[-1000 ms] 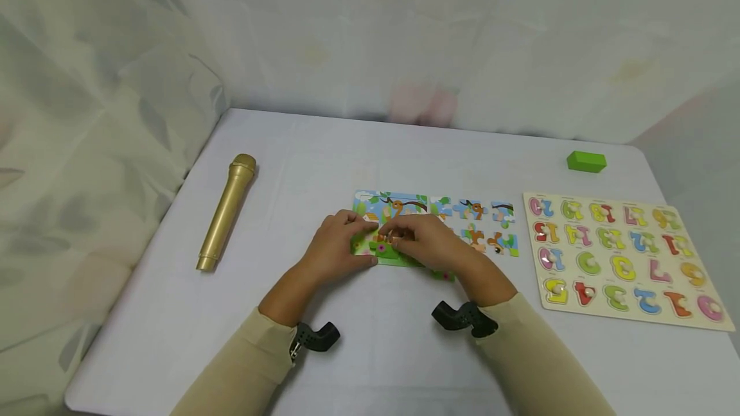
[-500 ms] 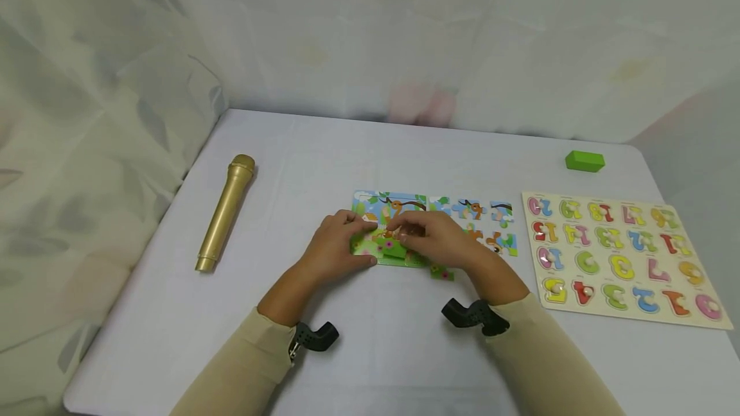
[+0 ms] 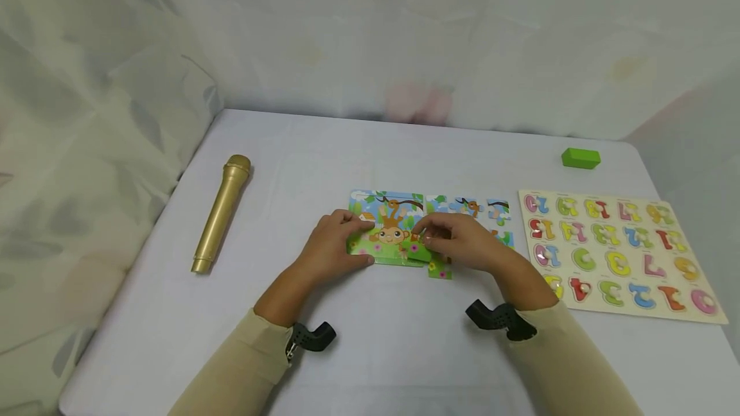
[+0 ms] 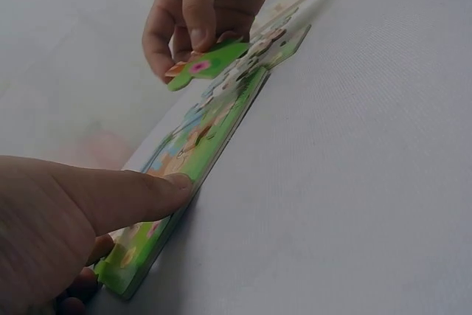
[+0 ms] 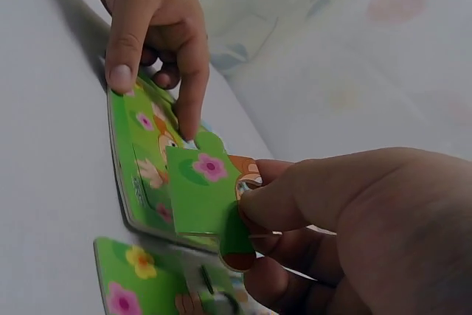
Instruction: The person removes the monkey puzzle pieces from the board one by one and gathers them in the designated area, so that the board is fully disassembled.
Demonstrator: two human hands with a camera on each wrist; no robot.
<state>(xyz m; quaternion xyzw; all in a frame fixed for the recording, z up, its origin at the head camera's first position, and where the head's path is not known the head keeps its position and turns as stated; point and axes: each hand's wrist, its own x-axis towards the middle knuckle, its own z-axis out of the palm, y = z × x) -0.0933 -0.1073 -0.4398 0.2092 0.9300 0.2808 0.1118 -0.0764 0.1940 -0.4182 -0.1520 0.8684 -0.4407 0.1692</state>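
In the head view my left hand (image 3: 332, 244) rests on the left part of a monkey puzzle board (image 3: 386, 255), thumb on the near edge and index finger on the picture. My right hand (image 3: 459, 239) pinches a green jigsaw piece (image 5: 206, 189) with a pink flower between thumb and fingers. That piece is tilted above the board's right end, apart from the board in the left wrist view. Just right of the board lies another green jigsaw piece (image 3: 440, 268) with flowers. Several more pieces, among them a branch piece (image 3: 467, 205), lie behind my right hand, partly hidden.
A wooden number board (image 3: 624, 255) lies on the right of the white table (image 3: 370, 352). Behind it sits a green block (image 3: 581, 158). A gold microphone (image 3: 221, 214) lies at the left. Pale curtains (image 3: 324, 37) hang along the table's back and left.
My right hand has moved right, carrying the green jigsaw piece from over the board's middle to its right end, uncovering the monkey's face. The left hand stays on the board.
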